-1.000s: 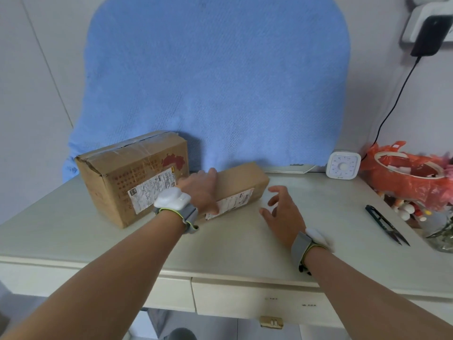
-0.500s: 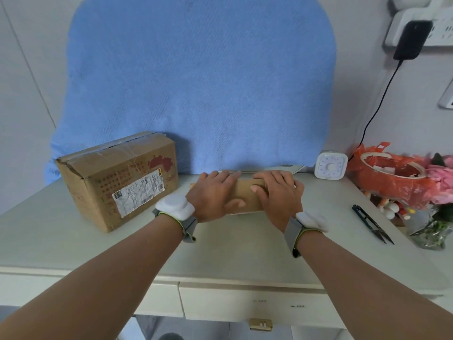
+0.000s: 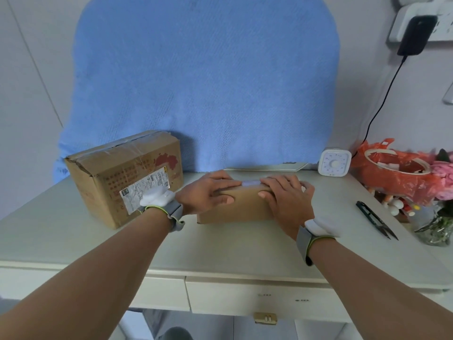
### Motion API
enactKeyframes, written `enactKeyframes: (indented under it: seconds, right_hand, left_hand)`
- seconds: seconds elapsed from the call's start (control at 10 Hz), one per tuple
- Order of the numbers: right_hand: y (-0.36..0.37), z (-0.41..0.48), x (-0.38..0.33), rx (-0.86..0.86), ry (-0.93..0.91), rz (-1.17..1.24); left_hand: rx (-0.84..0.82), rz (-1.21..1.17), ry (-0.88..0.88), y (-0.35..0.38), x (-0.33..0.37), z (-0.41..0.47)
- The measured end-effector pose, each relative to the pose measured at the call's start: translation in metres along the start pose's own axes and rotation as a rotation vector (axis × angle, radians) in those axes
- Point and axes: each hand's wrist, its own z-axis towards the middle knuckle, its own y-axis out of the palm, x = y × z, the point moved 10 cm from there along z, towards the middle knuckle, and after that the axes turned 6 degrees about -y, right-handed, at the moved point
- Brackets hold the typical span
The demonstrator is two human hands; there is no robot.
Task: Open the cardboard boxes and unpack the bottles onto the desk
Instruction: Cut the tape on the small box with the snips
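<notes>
A small, long cardboard box (image 3: pixel 235 208) lies in the middle of the white desk (image 3: pixel 220 249), with clear tape along its top. My left hand (image 3: pixel 208 192) holds its left part, fingers over the top and thumb on the front face. My right hand (image 3: pixel 286 198) holds its right part the same way. A larger taped cardboard box (image 3: pixel 122 173) with a shipping label stands to the left, closed. No bottles are in sight.
Black thread snips (image 3: pixel 376 219) lie on the desk to the right. Behind them are a white timer (image 3: pixel 333 162), a red plastic bag (image 3: pixel 397 179) and a glass vase (image 3: pixel 438 230) with pink flowers. A blue cloth (image 3: pixel 203 82) hangs behind the desk.
My right hand came onto the small box and joined the left. The box has been turned square to me and drawn toward the desk's middle.
</notes>
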Motion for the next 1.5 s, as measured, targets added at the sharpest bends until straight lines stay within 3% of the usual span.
enactKeyframes:
  seconds: [0.2,0.5,0.7,0.9,1.1,1.3,1.4,1.5]
  right_hand:
    - [0.012,-0.010,0.014,-0.031,0.032,0.078]
    - [0.008,-0.013,0.038,0.013,0.150,0.150]
    - [0.006,-0.034,0.091,0.130,0.357,0.218]
    - [0.017,-0.067,0.155,-0.050,0.698,-0.015]
    - [0.023,-0.093,0.172,-0.358,0.903,-0.101]
    - [0.028,-0.059,0.126,-0.299,0.417,-0.133]
    - [0.018,-0.056,0.120,-0.236,0.460,-0.044]
    - [0.018,-0.061,0.137,-0.310,0.718,0.064]
  left_hand:
    - [0.153,0.209,-0.028,0.017,0.003,-0.006]
    - [0.104,0.142,-0.149,0.032,0.012,0.017]
    - [0.061,0.515,-0.315,0.030,0.034,0.039]
    - [-0.006,0.620,-0.414,0.058,0.050,0.045]
    - [0.032,0.604,-0.388,0.060,0.048,0.046]
    - [0.055,0.604,-0.345,0.062,0.044,0.045]
    - [0.054,0.575,-0.322,0.062,0.042,0.043]
    - [0.076,0.571,-0.300,0.060,0.043,0.039]
